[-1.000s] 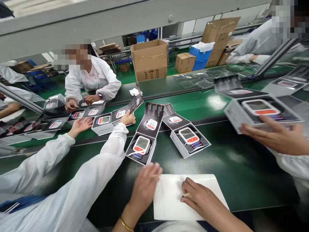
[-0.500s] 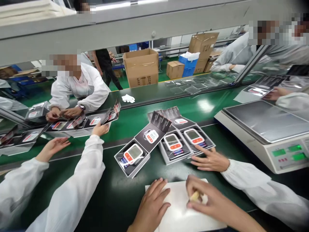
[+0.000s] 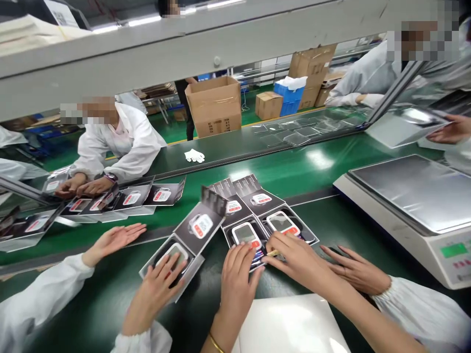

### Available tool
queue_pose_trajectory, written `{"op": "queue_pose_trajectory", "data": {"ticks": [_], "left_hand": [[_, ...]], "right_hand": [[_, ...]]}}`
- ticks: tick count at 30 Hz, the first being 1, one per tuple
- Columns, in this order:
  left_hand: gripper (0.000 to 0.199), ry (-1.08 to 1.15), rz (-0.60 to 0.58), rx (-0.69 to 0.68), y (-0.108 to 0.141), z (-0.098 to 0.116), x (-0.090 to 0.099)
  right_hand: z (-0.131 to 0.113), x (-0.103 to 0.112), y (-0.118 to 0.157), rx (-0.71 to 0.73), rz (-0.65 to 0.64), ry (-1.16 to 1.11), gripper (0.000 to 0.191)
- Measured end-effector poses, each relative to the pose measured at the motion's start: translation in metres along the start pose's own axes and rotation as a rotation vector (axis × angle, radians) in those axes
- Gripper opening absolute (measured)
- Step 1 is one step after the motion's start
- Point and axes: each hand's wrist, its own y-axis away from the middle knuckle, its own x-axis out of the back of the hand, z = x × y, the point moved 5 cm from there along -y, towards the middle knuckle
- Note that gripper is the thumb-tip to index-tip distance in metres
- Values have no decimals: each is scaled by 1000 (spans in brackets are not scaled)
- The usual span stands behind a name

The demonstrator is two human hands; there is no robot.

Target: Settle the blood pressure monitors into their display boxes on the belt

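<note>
Both hands moved from white sheet [image 3: 290, 327] to middle box [image 3: 240, 214] on green table [image 3: 320, 223], left hand [image 3: 238, 268] open over near end, right hand [image 3: 294, 255] pinching yellow piece [image 3: 273, 253]; monitor [image 3: 241, 231], batteries [image 3: 258, 256] inside, long axis running away, lid leaning left.

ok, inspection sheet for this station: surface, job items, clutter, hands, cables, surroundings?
Surface: dark green bench; white sheet at the near edge.
Job items: middle box and right box, both open, side by side, each holding a white-framed monitor.
Clutter: white glove and clear plastic pieces on the far ledge.
Hands: left hand, fingers spread over the middle box's near end; right hand pinches a small yellowish item, identity unclear.
Cables: thin pale strand beside the large carton, too small to identify.
Surroundings: scale at right; co-workers' hands both sides.
</note>
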Motion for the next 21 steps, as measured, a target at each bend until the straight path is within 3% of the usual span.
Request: {"op": "queue_pose_trajectory", "data": {"ticks": [4,7,10,14,19,21], "left_hand": [[47,-10,-40,-5,-4,38,-55],[47,-16,-62,-39,-13,58,-74],[45,-35,-61,-35,-14,55,-65],[49,-171,-80,-44,3,28,-41],[54,-320,-11,53,44,-1,-9],[59,-333,18,117,65,4,-2]], "right_hand": [[-6,7,18,-35,196,-25,15],[-23,-8,37,9,136,-6,20],[-35,-29,48,-17,37,58,39],[-37,-37,58,-217,-40,-108,54],[-50,-59,73,-282,-236,-235,6],[-53,-75,75,-306,-275,-155,11]]}}
